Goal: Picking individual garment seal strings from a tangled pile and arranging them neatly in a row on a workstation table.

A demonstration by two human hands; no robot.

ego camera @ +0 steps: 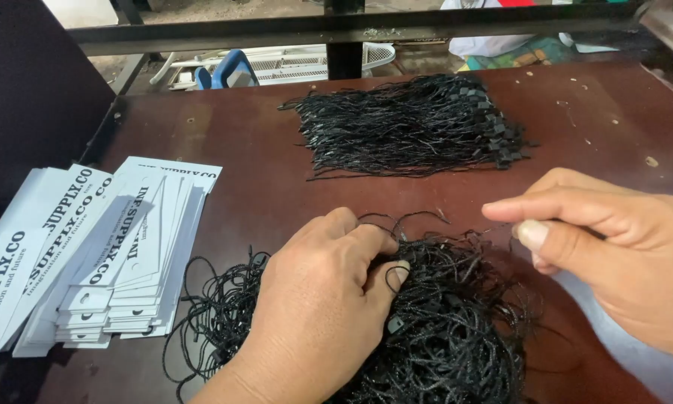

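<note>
A tangled pile of black strings point(441, 329) is lain on at the near edge of the brown desk point(262, 164) by the left hand point(314, 314), its grip curled loosely into the strands. The right hand point(613, 247) is held just right of the pile, thumb and forefinger nearly pinched, whether on a strand cannot be told. A neat string bundle point(411, 127) is seen farther back, white paper tags point(105, 254) at left.

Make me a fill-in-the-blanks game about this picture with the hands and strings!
1. The left hand presses on a tangled pile of black strings whose colour is ____.
2. The white paper tags lie to the ____ of that hand.
3. The neat bundle of strings lies ____ from the person than the tangled pile.

Missing words: black; left; farther
</note>
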